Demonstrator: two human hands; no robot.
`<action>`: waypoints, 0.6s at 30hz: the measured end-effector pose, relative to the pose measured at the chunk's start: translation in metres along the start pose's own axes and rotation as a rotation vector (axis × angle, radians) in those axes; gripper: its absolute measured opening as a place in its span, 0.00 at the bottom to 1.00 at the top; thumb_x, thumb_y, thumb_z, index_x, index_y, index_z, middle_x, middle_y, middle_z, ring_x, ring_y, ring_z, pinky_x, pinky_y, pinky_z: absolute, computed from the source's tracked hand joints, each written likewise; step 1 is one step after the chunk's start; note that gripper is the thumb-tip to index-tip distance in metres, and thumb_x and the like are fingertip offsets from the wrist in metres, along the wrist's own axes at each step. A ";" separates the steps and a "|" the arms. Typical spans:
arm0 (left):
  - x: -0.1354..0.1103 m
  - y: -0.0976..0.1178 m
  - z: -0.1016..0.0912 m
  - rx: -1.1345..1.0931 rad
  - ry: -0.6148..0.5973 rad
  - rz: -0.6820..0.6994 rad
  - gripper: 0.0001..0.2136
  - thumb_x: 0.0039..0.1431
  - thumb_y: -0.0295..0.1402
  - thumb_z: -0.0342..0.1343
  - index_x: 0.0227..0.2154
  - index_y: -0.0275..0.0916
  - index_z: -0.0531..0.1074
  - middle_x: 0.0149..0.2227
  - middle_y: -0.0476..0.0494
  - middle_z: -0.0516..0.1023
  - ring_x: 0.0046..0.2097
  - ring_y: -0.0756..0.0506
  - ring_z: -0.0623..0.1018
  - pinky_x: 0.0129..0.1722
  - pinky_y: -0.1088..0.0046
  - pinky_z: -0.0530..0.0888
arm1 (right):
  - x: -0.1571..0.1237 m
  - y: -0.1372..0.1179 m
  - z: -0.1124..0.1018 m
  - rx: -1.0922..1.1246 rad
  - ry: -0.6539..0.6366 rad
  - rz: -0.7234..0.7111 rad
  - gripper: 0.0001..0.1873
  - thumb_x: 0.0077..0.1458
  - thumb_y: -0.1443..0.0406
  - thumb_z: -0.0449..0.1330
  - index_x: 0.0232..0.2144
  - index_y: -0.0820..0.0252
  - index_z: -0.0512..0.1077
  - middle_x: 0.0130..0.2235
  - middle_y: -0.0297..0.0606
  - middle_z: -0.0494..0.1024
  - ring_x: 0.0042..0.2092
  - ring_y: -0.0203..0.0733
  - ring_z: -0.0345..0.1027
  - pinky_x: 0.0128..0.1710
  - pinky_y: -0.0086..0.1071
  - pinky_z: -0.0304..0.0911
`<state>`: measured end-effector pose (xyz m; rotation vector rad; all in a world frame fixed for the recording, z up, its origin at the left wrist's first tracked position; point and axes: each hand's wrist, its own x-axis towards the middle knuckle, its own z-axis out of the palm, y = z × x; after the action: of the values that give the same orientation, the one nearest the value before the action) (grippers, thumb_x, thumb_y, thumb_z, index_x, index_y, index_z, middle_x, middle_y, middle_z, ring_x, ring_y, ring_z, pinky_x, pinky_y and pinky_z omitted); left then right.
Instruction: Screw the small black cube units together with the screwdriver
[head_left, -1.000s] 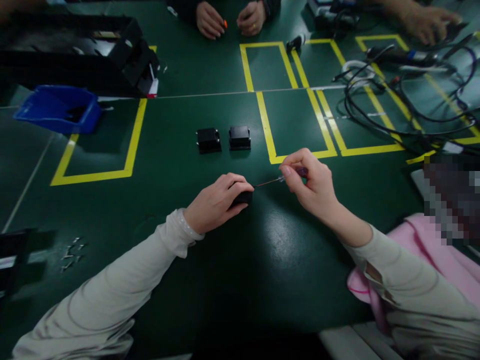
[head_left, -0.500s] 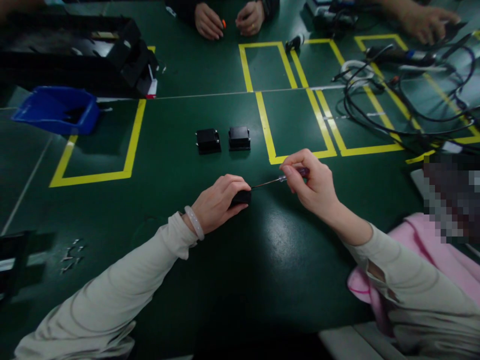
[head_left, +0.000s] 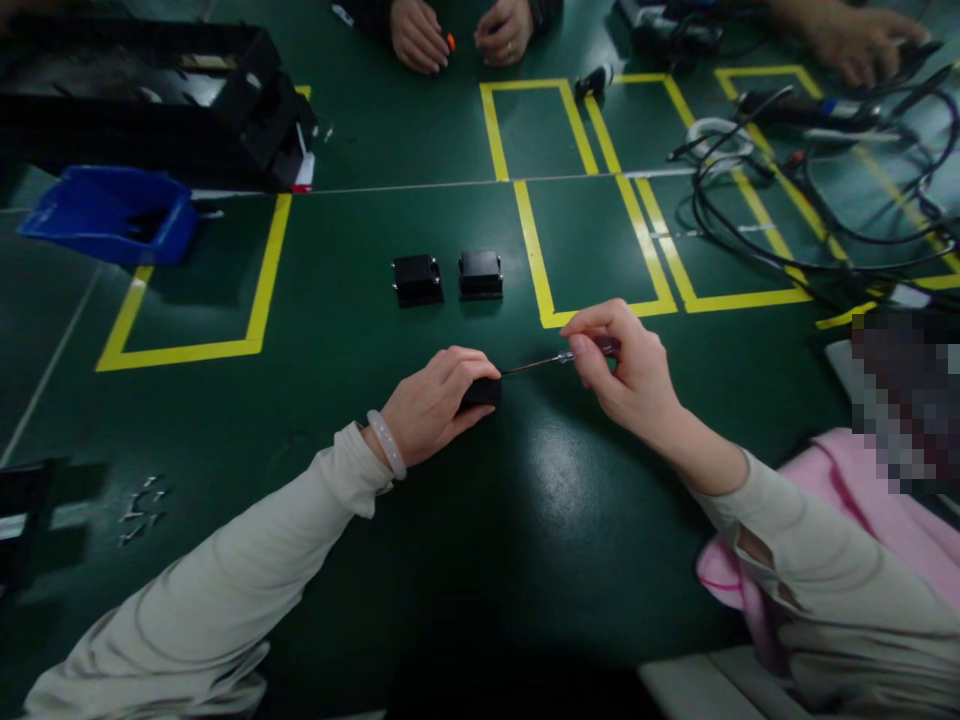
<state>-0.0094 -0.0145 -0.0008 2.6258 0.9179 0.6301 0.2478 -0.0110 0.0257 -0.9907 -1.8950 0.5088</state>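
Note:
My left hand [head_left: 435,402] is closed over a small black block [head_left: 481,392] lying on the green table. My right hand [head_left: 626,368] pinches a thin screwdriver [head_left: 559,358] with a purple handle. Its metal shaft points left and its tip meets the block's right side. Two more small black blocks [head_left: 417,279] [head_left: 480,274] sit side by side a little farther back, apart from both hands.
Yellow tape rectangles [head_left: 592,250] mark the table. A blue bin [head_left: 105,215] and a black tray [head_left: 150,100] stand at the back left. Tangled black cables [head_left: 810,200] lie at the right. Small screws [head_left: 142,510] lie near left. Other people's hands [head_left: 457,35] [head_left: 855,40] work across the table.
My left sleeve has slid back, baring a pale bracelet on the wrist. Both hands stay on the block and the screwdriver in nearly the same place.

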 end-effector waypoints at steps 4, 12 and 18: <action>-0.001 -0.001 0.001 -0.002 0.015 0.008 0.14 0.66 0.32 0.55 0.52 0.38 0.62 0.50 0.37 0.72 0.51 0.41 0.74 0.50 0.58 0.78 | -0.001 0.000 -0.001 -0.012 -0.007 -0.017 0.02 0.64 0.68 0.56 0.40 0.58 0.68 0.32 0.29 0.72 0.26 0.25 0.65 0.25 0.23 0.59; 0.000 0.002 -0.001 0.000 -0.016 -0.022 0.14 0.66 0.33 0.55 0.52 0.38 0.62 0.50 0.37 0.72 0.51 0.40 0.74 0.50 0.58 0.78 | 0.000 -0.002 -0.001 -0.027 -0.004 -0.003 0.02 0.64 0.67 0.56 0.40 0.56 0.68 0.31 0.30 0.72 0.28 0.30 0.68 0.28 0.26 0.62; -0.001 0.000 0.000 -0.013 -0.004 -0.024 0.14 0.66 0.33 0.54 0.52 0.38 0.62 0.50 0.37 0.72 0.51 0.40 0.74 0.50 0.58 0.77 | 0.000 -0.001 -0.001 0.013 -0.046 0.031 0.04 0.66 0.63 0.56 0.38 0.57 0.67 0.26 0.27 0.69 0.24 0.28 0.64 0.26 0.26 0.59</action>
<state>-0.0100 -0.0156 -0.0012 2.5996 0.9399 0.6223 0.2486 -0.0120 0.0268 -1.0089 -1.9172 0.5663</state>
